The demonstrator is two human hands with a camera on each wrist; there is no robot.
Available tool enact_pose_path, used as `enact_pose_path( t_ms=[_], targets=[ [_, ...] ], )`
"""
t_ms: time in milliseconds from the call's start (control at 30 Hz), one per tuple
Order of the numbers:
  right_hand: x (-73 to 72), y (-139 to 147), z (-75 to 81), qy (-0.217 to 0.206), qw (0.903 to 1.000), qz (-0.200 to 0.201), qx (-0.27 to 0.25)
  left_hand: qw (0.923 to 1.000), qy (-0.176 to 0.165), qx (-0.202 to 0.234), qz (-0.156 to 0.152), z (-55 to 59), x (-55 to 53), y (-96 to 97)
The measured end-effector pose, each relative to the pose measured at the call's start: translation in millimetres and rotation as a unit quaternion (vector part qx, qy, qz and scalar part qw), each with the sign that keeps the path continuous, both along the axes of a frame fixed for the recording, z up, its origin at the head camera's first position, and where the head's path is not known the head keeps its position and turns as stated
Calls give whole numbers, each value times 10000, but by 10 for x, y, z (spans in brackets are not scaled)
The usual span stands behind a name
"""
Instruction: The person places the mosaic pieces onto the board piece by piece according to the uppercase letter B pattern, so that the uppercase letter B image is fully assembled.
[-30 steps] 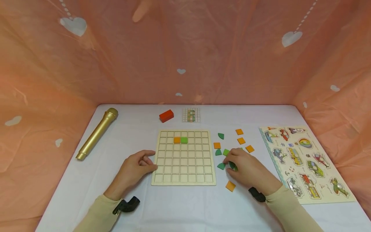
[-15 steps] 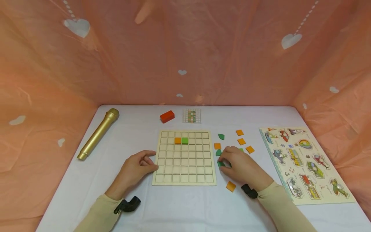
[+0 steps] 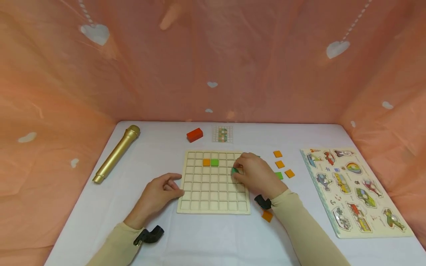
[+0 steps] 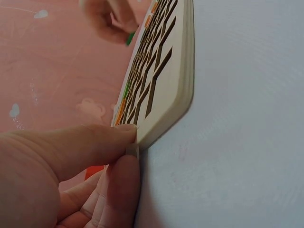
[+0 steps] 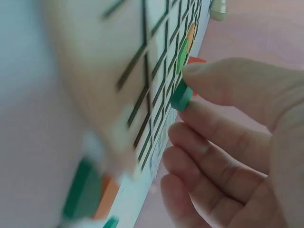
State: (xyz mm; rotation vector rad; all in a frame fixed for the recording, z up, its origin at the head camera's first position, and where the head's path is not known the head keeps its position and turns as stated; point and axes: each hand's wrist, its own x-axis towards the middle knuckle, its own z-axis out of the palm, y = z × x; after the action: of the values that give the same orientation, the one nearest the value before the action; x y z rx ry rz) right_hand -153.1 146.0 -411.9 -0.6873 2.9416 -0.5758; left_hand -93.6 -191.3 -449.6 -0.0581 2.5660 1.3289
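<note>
A pale wooden grid board (image 3: pixel 213 208) lies in the middle of the table, with an orange square tile (image 3: pixel 206 162) and a light green square tile (image 3: pixel 214 162) side by side in its upper part. My left hand (image 3: pixel 161 194) holds the board's left edge with thumb and index finger. Over the board's right side, my right hand (image 3: pixel 257 173) pinches a dark green tile (image 5: pixel 181 96) between thumb and index finger, the other fingers loosely bent beneath in the right wrist view. The hand hides part of the loose tiles.
Right of the board lie several loose tiles, among them an orange square (image 3: pixel 279 164) and a light green one (image 3: pixel 279 176). A picture puzzle board (image 3: pixel 349 221) is at far right. Behind stand a red block (image 3: pixel 194 135) and a pattern card (image 3: pixel 222 134); a gold microphone (image 3: pixel 116 153) lies left.
My right hand has picked up a dark green tile from beside the board and carried it left and away from me over the board. The left hand stays at the edge.
</note>
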Motion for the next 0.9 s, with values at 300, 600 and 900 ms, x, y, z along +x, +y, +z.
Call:
enact_pose_path(
  t_ms=[300, 600, 900],
  targets=[
    [-317, -248, -34, -155, 9997, 153, 139, 10000, 0, -56, 54, -1, 12, 13],
    [-438, -363, -29, -86, 9993, 287, 216, 10000, 15, -56, 50, 9, 2, 32],
    [-454, -414, -60, -195, 9991, 275, 255, 10000, 56, -61, 38, 0, 1, 23]
  ],
)
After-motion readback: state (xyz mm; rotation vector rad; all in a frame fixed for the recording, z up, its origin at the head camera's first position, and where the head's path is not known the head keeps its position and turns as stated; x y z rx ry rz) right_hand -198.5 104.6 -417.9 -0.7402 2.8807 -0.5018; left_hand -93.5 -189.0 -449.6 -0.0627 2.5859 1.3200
